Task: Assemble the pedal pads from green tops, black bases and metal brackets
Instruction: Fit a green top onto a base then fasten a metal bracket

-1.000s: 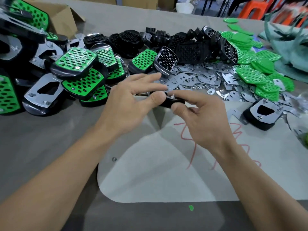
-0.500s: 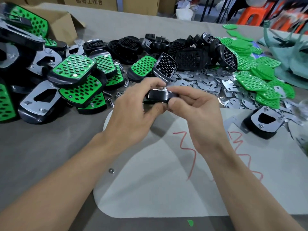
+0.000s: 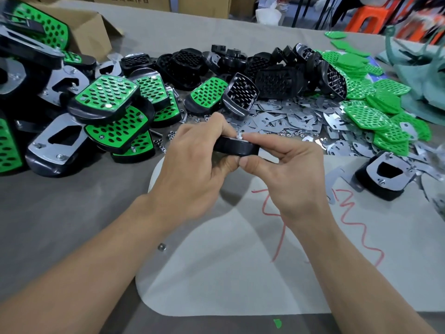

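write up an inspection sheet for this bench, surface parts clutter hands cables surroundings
surface: grey table cover, pale sheet with red scrawl on it
job's things: held base in both hands; finished pads heaped left; spare black bases at back; metal brackets mid; green tops right
clutter: loose nut by the sheet's edge; green scrap near front
hands: left hand and right hand both grip the held base, off the table
cables: nothing seen
surroundings: cardboard box back left; orange stool back right
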The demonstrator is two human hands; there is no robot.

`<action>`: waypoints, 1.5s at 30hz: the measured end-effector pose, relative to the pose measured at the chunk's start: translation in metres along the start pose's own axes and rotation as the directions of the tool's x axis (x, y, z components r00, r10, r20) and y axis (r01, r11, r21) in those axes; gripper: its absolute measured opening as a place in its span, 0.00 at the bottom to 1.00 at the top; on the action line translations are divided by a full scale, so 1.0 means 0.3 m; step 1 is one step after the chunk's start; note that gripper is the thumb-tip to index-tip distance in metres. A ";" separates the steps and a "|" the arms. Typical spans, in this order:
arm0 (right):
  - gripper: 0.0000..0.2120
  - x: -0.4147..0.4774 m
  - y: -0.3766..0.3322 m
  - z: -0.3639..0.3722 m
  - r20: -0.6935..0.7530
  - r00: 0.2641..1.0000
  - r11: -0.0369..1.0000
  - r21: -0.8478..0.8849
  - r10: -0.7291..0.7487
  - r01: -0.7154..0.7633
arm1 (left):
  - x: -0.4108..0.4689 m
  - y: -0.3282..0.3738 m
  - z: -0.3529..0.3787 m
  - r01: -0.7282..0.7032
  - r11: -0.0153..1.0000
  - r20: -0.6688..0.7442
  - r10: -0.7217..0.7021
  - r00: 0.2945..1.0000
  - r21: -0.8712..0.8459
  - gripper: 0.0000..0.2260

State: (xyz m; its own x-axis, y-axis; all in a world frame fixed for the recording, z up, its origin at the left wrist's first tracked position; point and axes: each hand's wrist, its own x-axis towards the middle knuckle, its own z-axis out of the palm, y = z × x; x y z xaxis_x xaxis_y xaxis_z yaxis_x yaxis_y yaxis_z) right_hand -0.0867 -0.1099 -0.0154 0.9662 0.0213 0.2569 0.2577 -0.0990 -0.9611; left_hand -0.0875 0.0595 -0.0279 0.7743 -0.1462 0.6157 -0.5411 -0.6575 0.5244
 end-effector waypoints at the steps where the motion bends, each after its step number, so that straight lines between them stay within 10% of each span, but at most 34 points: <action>1: 0.19 -0.002 -0.001 0.000 0.003 1.000 1.000 -0.002 -0.001 0.001 | 0.000 -0.001 -0.001 -0.009 1.000 0.002 0.009 1.000 0.011 0.10; 23: 0.19 -0.022 -0.038 -0.034 0.206 0.977 0.998 -0.050 0.050 -0.040 | 0.004 0.018 -0.004 -0.198 0.965 -0.082 0.214 0.973 0.173 0.11; 37: 0.10 -0.027 -0.049 -0.071 0.043 0.984 0.945 0.273 0.174 -0.179 | 0.004 0.050 0.037 -0.324 0.896 -0.152 0.381 0.912 0.304 0.09; 45: 0.03 -0.038 -0.054 -0.053 -0.131 0.967 0.968 0.156 0.217 -0.196 | -0.002 0.051 0.055 -0.335 0.887 -0.114 0.386 0.915 0.317 0.16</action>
State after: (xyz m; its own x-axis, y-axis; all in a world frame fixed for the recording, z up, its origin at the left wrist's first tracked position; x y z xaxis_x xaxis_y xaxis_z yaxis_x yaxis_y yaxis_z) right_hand -0.1020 -0.1245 -0.0013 0.9899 -0.1314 0.0528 0.0604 0.0550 -0.9967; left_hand -0.0907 0.0372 -0.0299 0.4622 -0.3033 0.8333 -0.6354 -0.7687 0.0727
